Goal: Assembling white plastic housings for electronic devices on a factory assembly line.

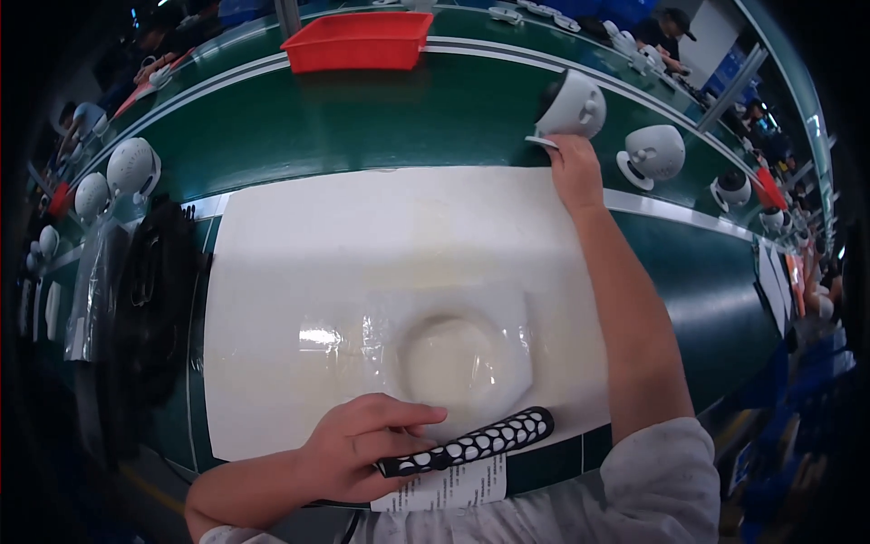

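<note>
With my right hand [577, 172], stretched out to the far right, I grip the base of a round white camera-like device [580, 104] that has a dark front. The fingertips are partly hidden behind the base. My left hand [367, 444] is near the front edge of the white mat [290, 245], curled round one end of a rod-shaped tool handle [494, 440], black with white oval spots. What the tool is does not show. Just beyond it, a white ring-shaped rest [517, 363] under clear plastic lies on the mat, its round hollow facing up.
A second white device [657, 152] stands right of my right hand, with several more along the line. A red tray [358, 43] sits at the back. On the left are white round devices [134, 168] and a black bag-like item [154, 290]. Other people work farther off.
</note>
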The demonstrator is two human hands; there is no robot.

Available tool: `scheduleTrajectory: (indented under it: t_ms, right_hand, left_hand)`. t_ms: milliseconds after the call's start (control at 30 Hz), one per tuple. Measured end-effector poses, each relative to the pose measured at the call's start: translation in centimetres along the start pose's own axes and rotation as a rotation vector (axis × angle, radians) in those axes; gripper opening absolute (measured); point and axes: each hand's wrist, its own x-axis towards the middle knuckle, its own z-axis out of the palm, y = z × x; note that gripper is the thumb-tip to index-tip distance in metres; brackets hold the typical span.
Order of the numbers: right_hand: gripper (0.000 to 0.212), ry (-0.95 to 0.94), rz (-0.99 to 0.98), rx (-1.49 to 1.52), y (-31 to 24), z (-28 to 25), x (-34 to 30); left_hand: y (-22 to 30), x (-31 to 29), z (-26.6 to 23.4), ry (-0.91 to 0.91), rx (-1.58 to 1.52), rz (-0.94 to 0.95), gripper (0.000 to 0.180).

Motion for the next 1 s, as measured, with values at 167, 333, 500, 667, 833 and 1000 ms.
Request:
scheduleTrajectory:
  t_ms: [167,333,500,667,833,1000]
  right_hand:
    - [0.017,0.079,0.073,0.355,-9.2,-6.8,-0.1]
    - [0.024,-0.118,0.535,1.272,-17.9,-13.7,-0.7]
    - [0.03,-0.485,0.858,1.494,-20.1,-15.3,-2.4]
    - [0.033,-0.666,0.89,1.26,-19.8,-15.1,-1.0]
    - [0.035,-0.376,0.057,0.711,-21.7,-17.7,-1.3]
    - [0.04,-0.487,-0.299,0.592,-23.3,-18.5,-2.0]
  left_hand:
    - [-0.2,-0.5,-0.1,0.012,-0.013,0.079,0.02]
    - [0.2,-1.4,-1.0,-0.03,-0.013,0.116,0.016]
    - [0.9,-0.2,-2.1,0.015,-0.025,0.072,0.016]
    - [1.2,-0.2,-2.2,0.137,-0.01,0.013,0.018]
    - [1.1,-0.5,-2.5,0.165,0.027,-0.031,0.017]
    - [1.2,-0.6,-2.3,0.225,-0.117,-0.103,0.016]
